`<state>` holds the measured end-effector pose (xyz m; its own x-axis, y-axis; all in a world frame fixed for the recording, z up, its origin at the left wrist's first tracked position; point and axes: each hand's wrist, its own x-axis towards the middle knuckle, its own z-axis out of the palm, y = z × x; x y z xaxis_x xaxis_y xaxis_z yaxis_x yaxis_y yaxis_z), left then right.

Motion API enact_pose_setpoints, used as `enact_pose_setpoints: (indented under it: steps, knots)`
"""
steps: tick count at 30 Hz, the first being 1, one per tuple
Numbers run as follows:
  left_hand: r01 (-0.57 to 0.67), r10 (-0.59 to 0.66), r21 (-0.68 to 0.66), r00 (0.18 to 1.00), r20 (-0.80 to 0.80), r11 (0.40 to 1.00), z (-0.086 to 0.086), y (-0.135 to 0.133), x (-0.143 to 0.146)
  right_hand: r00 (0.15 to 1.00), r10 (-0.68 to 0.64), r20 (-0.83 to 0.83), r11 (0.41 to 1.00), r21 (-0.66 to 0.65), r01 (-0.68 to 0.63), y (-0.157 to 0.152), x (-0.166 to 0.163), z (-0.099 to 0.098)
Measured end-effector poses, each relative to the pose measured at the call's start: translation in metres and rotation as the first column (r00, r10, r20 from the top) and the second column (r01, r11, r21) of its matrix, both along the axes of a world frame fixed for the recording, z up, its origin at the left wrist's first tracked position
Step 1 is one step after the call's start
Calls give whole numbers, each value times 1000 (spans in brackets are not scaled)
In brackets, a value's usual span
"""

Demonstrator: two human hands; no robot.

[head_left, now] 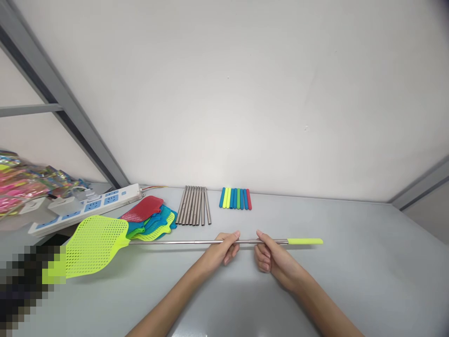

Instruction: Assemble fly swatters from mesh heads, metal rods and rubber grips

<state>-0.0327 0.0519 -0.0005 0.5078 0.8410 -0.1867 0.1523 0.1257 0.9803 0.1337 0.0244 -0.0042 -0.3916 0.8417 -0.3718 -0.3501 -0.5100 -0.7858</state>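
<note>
A fly swatter (94,243) with a yellow-green perforated head lies level across my view, head to the left. Its thin telescopic metal rod is drawn out, and a yellow-green grip sleeve covers the right end. My left hand (222,250) is closed around the middle of the rod, thumb on top. Farther right, my right hand (271,257) is closed on the rod just short of the sleeve, thumb also on top. Behind the hands, several metal tubes (194,206) lie side by side, with a row of coloured grip sleeves (235,199) to their right.
Loose swatter heads (147,210) in red, blue, green and yellow are piled at left. Behind them runs a white power strip (115,199) with plugs in it. Plastic-wrapped colourful items (28,182) sit at far left. A white wall (245,93) closes off the back of the grey table (351,262).
</note>
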Motion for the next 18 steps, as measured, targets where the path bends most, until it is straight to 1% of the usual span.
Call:
enact_pose_setpoints:
  steps: [5, 9, 18]
  knots:
    - [-11, 11, 48, 1000, -10, 999, 2, -3, 1, 1000, 15, -19, 1000, 8, -15, -1, -2, 2]
    - [-12, 14, 89, 1000, -23, 996, 5, -6, 0, 998, -4, -56, 1000, 20, 5, -3, -5, -1]
    - [-4, 10, 112, 999, -51, 994, 5, -11, 3, 996, 7, -90, 1000, 5, -7, -8, -13, -4]
